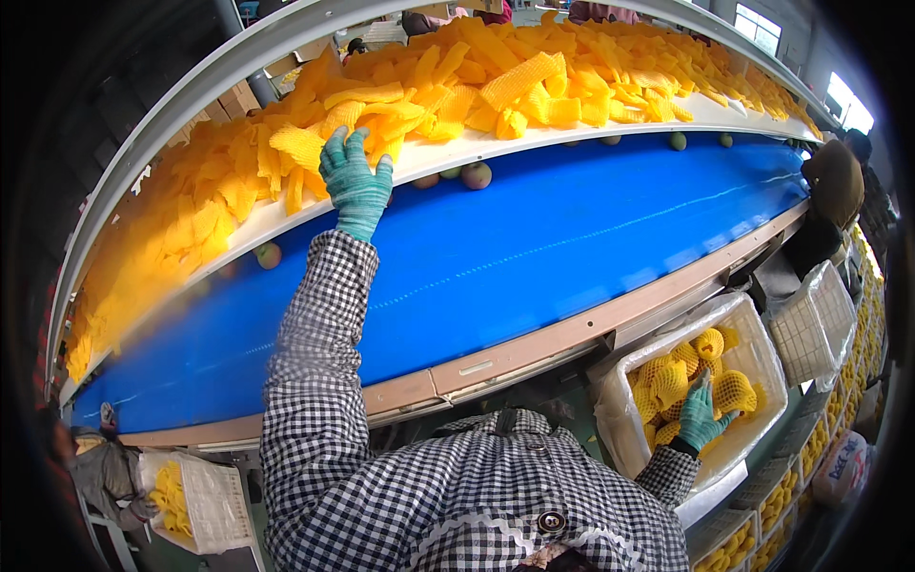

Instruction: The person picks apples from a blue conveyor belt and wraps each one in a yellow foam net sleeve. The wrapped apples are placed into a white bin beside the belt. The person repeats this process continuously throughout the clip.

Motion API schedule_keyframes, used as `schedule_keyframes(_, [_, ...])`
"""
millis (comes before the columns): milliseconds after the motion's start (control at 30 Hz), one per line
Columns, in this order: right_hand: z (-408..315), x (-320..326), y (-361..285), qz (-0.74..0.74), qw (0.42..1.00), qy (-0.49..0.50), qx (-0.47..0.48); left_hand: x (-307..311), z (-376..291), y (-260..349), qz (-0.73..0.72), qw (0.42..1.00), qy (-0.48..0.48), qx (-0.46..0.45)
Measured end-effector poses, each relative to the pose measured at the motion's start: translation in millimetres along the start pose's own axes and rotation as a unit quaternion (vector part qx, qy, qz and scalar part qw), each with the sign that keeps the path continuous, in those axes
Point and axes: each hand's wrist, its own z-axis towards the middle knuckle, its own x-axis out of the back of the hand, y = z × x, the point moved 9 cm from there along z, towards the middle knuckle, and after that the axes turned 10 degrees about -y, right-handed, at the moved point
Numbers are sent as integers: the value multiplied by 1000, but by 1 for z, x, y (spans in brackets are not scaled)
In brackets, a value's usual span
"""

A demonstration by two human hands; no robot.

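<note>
My left hand [355, 184], in a green knit glove, reaches over the blue conveyor belt [543, 229]. Its fingers are spread at the edge of a heap of yellow foam net sleeves [457, 79] on a white shelf [436, 157]; I see nothing held in it. Down to the right, my gloved right hand [700, 418] is inside a plastic-lined crate [768, 357]. It touches fruit wrapped in yellow foam nets [733, 392]; its palm is hidden. Bare apples, one of them reddish [476, 175], lie along the belt's far side, and another apple [268, 255] sits left of my arm.
A tan rail [515, 343] edges the belt's near side. Another lined crate [815, 329] stands at right, beside rows of filled crates [779, 500]. A co-worker [833, 186] is at far right; another [107, 465] is at lower left by a crate [214, 508].
</note>
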Motion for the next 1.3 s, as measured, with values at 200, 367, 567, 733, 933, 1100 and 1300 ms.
schedule_keyframes(200, [-28, -24, 9, -165, 974, -149, -34, 11, 36, -173, 16, 918, 28, 395])
schedule_keyframes(367, [-32, -37, 41, -177, 969, -160, -63, -29, 47, -228, -59, 901, -126, 410])
schedule_keyframes(567, [-36, -59, 141, -185, 929, -254, -196, -19, 41, -255, -351, 870, 157, 310])
schedule_keyframes(733, [-43, -51, 200, -203, 911, -250, -258, -19, 20, -291, -620, 623, 248, 408])
schedule_keyframes(933, [-50, -47, 233, -272, 896, -208, -281, 37, -13, -311, -349, 751, 219, 516])
schedule_keyframes(1100, [-66, -56, 259, -380, 851, -224, -285, 71, -27, -251, -662, 641, 303, 243])
schedule_keyframes(1300, [-108, -72, 331, -521, 716, -353, -302, -25, -199, 58, -828, 346, -248, 364])
